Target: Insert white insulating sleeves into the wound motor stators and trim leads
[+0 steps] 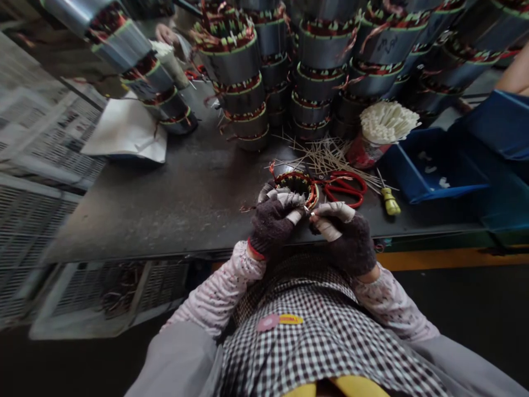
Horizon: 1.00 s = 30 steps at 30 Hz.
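Observation:
A motor stator (316, 197) with red-brown copper windings stands at the bench's near edge, in front of my body. My left hand (275, 220), in a dark fingerless glove with taped fingers, is closed on the near left side of its winding rim. Just right of that rim, my right hand (347, 234), gloved and taped alike, pinches something small and pale between thumb and forefinger; its kind is too small to make out. Red-handled scissors (345, 188) lie behind my right hand, beside the stator. The left fingers partly cover the stator.
Stacked stators (231, 66) line the back of the dark bench (177, 204). Thin sticks (322, 157) lie scattered before a red container (363, 151) of white tubes. A yellow-handled tool (390, 202) and blue bin (438, 171) are right; white paper (128, 129) lies left. Another person's hand (165, 34) shows behind.

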Motion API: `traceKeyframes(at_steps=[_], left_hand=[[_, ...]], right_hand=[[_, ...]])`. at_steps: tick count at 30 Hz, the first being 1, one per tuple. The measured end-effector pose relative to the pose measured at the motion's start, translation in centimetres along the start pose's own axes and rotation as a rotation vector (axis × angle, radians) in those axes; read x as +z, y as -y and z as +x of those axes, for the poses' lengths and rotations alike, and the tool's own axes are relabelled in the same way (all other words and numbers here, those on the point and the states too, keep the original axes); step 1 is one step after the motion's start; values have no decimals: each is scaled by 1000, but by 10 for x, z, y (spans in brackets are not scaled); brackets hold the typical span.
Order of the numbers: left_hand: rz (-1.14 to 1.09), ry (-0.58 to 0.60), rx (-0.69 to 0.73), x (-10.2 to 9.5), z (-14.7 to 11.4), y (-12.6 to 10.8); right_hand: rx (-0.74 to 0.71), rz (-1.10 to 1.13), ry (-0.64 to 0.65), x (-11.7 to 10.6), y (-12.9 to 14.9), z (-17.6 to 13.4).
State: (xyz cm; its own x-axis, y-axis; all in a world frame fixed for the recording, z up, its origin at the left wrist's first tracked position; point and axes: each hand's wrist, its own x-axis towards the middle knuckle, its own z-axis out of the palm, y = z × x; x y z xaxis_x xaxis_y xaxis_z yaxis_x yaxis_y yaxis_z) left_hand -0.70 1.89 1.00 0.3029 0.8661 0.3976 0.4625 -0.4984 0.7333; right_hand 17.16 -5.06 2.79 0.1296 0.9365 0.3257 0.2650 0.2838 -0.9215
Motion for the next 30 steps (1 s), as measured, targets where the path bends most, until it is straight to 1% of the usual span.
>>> traceKeyframes(at_steps=[4,6,8,11,13,16,17,19,21,23,25,28,30], left_hand=[[5,-25,18,0,-2,1],[-6,-31,30,0,-2,0],[-23,-36,41,0,-2,0],[-13,-43,53,1,-3,0],[3,-49,48,2,-3,0],[-24,-57,46,1,-4,-2],[-39,-43,46,0,-4,-3],[-61,11,35,-4,-3,-4],[-68,61,26,-8,-1,-4],[-56,74,39,-10,0,-3],[-29,63,66,-9,1,-2],[-27,23,84,-7,0,-1],[-25,23,83,-6,-2,-1]], right_hand=[[14,-138,12,5,-2,7],[17,-160,5,5,-3,6],[-13,-139,-21,3,-1,4],[-97,-129,-40,2,3,2],[-99,-172,-19,3,2,4],[-33,-234,40,5,-4,9],[-33,-251,57,5,-5,10],[-106,-307,55,4,-7,12],[-250,-395,20,2,-8,15],[-380,-464,13,0,-7,20],[-464,-492,43,-3,-3,23],[-527,-432,83,-7,9,22],[-480,-284,70,-8,17,19]])
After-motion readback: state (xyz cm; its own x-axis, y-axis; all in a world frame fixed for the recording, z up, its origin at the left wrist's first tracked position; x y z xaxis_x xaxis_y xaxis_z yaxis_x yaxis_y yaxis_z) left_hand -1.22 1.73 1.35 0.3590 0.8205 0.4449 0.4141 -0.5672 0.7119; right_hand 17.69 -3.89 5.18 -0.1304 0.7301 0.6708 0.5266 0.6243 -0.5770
